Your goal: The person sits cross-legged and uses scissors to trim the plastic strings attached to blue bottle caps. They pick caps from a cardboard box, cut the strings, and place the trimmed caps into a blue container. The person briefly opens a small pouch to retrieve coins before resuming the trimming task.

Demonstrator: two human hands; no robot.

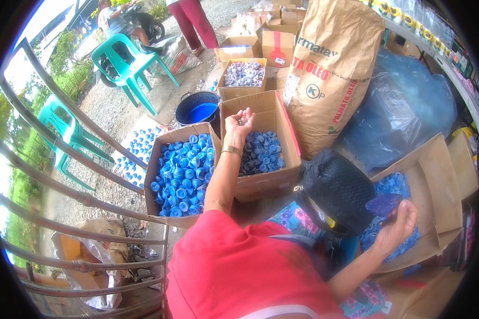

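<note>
Gravel [107,109] is seen beyond a curved metal railing [85,198], with green chairs [135,68] and two other people [194,21] set farther back. Left hand [240,121] is extended over the middle box [263,186], palm turned up, fingers part-curled; whether anything is gripped there cannot be told. Its wrist is ringed by a gold-coloured band [231,150]. By the right hand [402,219], a purple piece [382,205] is pinched between thumb and fingers and held over the right box [428,186], where blue pieces [391,186] are piled.

Blue caps [183,175] are heaped in the left box [197,129]; duller ones are gathered in the middle box. Behind these, a dark bucket [188,102] is placed, and a farther box [242,93] is filled with pale caps [245,73]. Tall sack [324,90] is stood to the right, blue plastic [404,111] heaped beside it. Right box is partly hidden by a black bag [335,191], set between the hands. Left and middle boxes are partly covered by the left forearm.

Purple piece is turned with its long axis roughly crosswise, free end directed left toward the black bag.
</note>
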